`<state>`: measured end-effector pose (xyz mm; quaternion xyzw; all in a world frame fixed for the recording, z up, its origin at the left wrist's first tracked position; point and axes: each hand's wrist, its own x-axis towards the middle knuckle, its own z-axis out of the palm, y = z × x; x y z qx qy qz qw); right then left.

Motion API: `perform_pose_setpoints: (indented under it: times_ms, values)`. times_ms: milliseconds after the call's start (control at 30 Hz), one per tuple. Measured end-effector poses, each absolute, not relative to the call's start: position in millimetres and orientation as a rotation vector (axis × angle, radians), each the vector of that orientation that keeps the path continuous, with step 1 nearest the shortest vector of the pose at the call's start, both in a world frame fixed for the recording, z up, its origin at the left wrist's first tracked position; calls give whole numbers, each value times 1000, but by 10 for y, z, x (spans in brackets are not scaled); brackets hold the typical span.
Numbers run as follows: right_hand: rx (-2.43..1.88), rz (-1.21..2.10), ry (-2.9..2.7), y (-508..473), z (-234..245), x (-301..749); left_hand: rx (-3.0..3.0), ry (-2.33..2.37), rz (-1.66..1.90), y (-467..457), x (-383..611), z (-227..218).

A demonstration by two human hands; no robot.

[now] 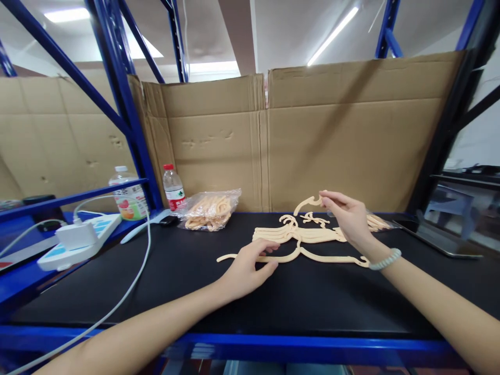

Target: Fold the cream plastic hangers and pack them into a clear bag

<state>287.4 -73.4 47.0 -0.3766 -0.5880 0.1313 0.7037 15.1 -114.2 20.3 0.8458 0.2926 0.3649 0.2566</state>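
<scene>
On your right wrist you wear a bracelet (385, 259), one strand of rounded, pale milky-green segments set close together, ringing the wrist just behind your right hand (349, 217). The segments look smooth; their material is too small to tell. Your left hand (246, 268) and its wrist are bare. Both your forearms (156, 325) are bare too, slender, narrowing towards the wrists, with slim, ungloved fingers (269, 269).

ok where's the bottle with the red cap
In the head view, the red-capped bottle stands left of centre, between the blue post and the bag of beige pieces.
</scene>
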Motion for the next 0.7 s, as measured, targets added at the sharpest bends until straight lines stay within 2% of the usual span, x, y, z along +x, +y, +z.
perform_pose_setpoints:
  times_ms: [167,267,700]
  values:
    - [-720,754,-1411,-1043,383,2423,1744,793,1043,-1078,189,198]
    - [-668,921,-1542,-1168,330,2255,1542,709,1035,-1063,196,215]
    - [-651,936,-1751,-1245,272,2109,1285,703,1214,-1034,203,274]
